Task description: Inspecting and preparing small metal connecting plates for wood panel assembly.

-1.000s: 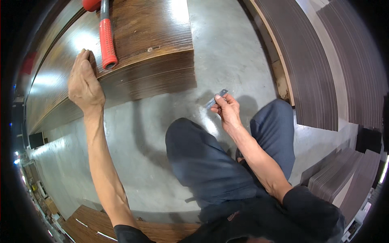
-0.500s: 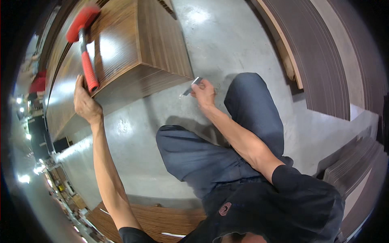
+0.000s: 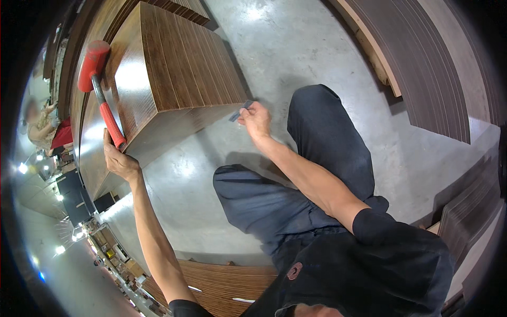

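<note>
Brown wood-grain boards are piled in a stack point(image 3: 182, 61) on the far left, its glossy upper face lit by reflections and its layered end turned to the right. On that face a red mallet point(image 3: 99, 91) is laid, its head pointed to the far left and its handle brought to the near edge. Just beside the handle's end, the left hand point(image 3: 121, 161) is held open, its fingers extended at the edge of the boards and not closed around the mallet. By the right hand point(image 3: 256, 119) a small flat strip point(image 3: 235, 114) is gripped between thumb and fingers, just beside the near right corner of the stack; it seems to be metal, though its exact kind cannot be told at this size. Smooth grey floor point(image 3: 285, 50) is seen below. Dark trousers point(image 3: 327, 137) are worn, the knees bent and set apart. To the right, greyish-brown panels point(image 3: 422, 68) are stacked, and another pile point(image 3: 470, 216) is placed at the near right. At the near left, more brown planks point(image 3: 227, 280) are seen. On the far left a co-worker point(image 3: 45, 129) is shown, small and blurred.
</note>
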Demonstrator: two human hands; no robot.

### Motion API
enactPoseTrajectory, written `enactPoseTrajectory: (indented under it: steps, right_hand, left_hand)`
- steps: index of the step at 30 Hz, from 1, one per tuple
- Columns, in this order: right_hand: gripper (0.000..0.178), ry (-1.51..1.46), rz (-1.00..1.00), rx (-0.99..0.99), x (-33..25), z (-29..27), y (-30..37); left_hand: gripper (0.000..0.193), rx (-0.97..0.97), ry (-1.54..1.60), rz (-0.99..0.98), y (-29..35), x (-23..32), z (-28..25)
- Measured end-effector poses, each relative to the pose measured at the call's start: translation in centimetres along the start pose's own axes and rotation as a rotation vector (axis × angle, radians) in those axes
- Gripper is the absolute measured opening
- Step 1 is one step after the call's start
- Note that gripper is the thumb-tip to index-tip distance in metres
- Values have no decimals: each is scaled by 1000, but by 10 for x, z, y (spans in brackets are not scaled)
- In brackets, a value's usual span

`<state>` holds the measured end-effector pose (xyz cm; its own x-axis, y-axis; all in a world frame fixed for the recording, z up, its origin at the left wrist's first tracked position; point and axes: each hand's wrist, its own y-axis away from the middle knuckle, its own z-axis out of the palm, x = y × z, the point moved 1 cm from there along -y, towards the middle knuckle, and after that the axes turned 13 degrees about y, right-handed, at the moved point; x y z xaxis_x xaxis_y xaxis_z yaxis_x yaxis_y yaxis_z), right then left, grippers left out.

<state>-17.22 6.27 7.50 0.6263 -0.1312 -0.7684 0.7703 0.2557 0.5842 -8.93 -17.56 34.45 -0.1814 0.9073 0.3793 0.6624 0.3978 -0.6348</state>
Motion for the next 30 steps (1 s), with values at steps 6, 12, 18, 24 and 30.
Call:
enactPoseTrajectory:
  steps: [6,12,18,24,30]
  right_hand:
    - [8,41,-23,21,-4,-3,-8]
    - [6,55,-27,5,-14,-2,-3]
    - [9,124,-60,-28,-17,0,-2]
    - [9,144,-84,-29,-9,1,-2]
    - [10,202,-83,-15,-11,-3,-4]
  left_hand:
    - [54,-3,21,1,-4,-3,4]
    - [55,7,21,-45,-2,-4,2]
    - [54,7,-13,-42,-1,-1,-1]
    - [55,14,20,-62,-3,4,4]
    - [55,17,35,-51,-2,4,6]
